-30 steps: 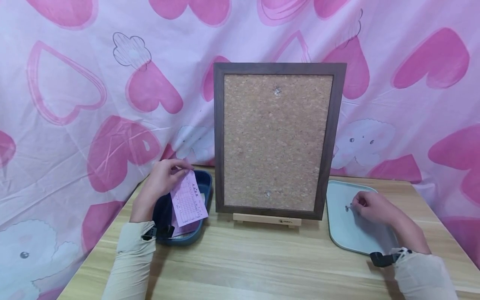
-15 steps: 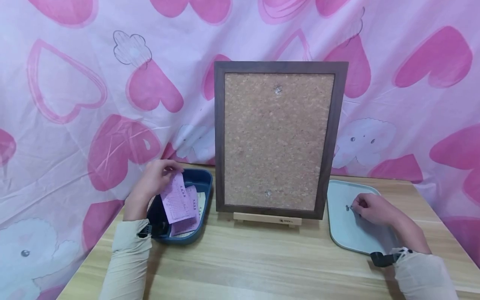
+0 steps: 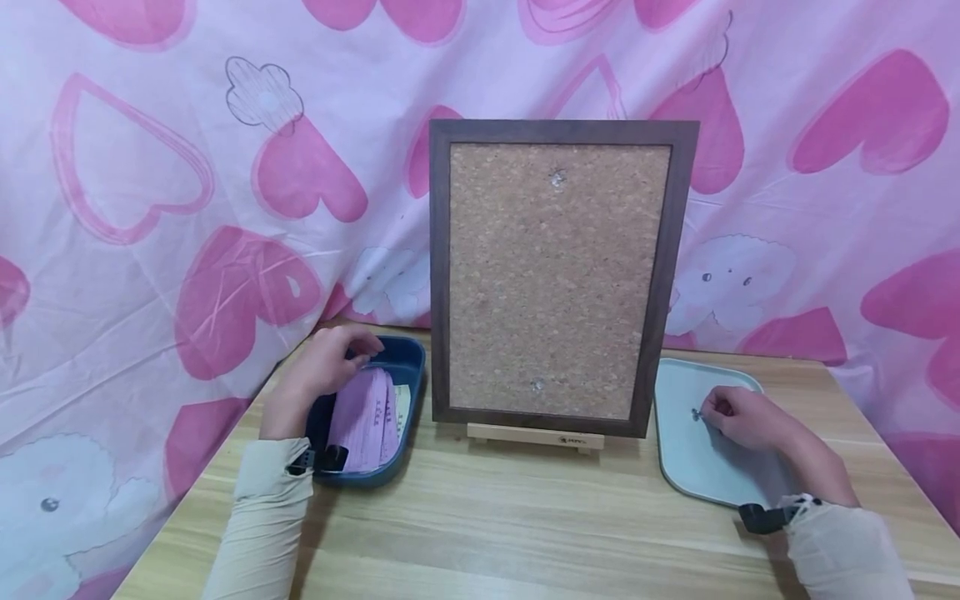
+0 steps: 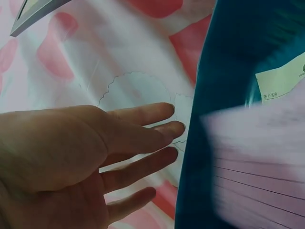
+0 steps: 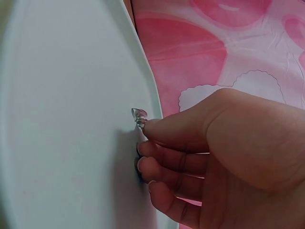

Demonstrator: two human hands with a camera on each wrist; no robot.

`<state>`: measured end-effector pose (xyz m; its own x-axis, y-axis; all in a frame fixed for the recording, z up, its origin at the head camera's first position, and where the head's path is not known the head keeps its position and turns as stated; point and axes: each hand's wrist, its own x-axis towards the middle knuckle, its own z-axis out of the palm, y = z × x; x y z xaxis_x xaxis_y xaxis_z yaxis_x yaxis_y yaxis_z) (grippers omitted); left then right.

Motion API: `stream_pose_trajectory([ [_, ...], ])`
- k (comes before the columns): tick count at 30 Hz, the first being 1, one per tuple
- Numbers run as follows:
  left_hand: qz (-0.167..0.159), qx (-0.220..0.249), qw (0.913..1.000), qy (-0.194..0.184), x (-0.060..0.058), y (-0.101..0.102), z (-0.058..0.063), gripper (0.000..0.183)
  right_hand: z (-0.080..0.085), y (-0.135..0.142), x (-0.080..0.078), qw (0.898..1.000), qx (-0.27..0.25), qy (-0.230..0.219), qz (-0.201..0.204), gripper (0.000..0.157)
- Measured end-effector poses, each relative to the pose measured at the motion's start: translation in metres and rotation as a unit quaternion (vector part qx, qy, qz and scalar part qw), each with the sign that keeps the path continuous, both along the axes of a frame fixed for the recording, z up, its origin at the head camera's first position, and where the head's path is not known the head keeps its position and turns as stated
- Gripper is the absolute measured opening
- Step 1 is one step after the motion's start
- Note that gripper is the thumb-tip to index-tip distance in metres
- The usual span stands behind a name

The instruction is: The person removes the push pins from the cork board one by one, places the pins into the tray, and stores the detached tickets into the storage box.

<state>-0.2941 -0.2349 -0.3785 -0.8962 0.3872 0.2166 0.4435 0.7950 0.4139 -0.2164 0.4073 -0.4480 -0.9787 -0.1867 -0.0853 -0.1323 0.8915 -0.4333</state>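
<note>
My left hand (image 3: pixel 330 360) hovers over the dark blue bin (image 3: pixel 406 354), fingers loosely extended and holding nothing. Beneath it lie several pink printed slips (image 3: pixel 358 423), with a pale yellow slip (image 3: pixel 402 402) at their right. In the left wrist view, a pink slip (image 4: pixel 267 157) appears blurred beside the fingers. At the right, my right hand (image 3: pixel 750 417) reaches onto the pale green tray (image 3: pixel 682 467). Its thumb and curled fingers pinch a small clear push pin (image 5: pixel 139 117) close to the tray surface; the index finger is mostly hidden behind the thumb.
A brown-framed cork board (image 3: pixel 551 283) stands in the middle on a small wooden easel (image 3: pixel 525 435). One clear pin (image 3: pixel 557 179) sits near its top and another clear pin (image 3: pixel 537 385) near its bottom. A pink heart-patterned cloth (image 3: pixel 270 167) hangs behind the wooden table (image 3: pixel 480 525).
My left hand has let go of the pink slip, which now lies in the bin with the others. The right hand has stayed almost still at the tray.
</note>
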Motion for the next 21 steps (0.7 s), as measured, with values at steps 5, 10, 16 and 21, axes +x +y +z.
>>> stream_pose_trajectory([
  [5,-0.005,-0.012,0.9998,-0.013,0.001,0.003,-0.002,0.024,-0.002,0.000,-0.001,1.000,0.003,0.002,-0.001,0.006],
  [10,-0.011,-0.014,0.9998,-0.012,0.000,0.008,0.000,0.022,0.000,0.001,-0.002,1.000,0.007,0.006,0.001,0.006],
  [16,-0.012,-0.005,0.9998,-0.012,0.002,0.017,0.002,0.020,0.001,0.002,-0.002,1.000,0.012,0.007,-0.006,0.011],
  [21,-0.030,0.011,0.9993,0.016,0.004,0.029,0.001,0.019,0.003,0.002,-0.003,0.999,0.009,0.025,-0.027,0.015],
])
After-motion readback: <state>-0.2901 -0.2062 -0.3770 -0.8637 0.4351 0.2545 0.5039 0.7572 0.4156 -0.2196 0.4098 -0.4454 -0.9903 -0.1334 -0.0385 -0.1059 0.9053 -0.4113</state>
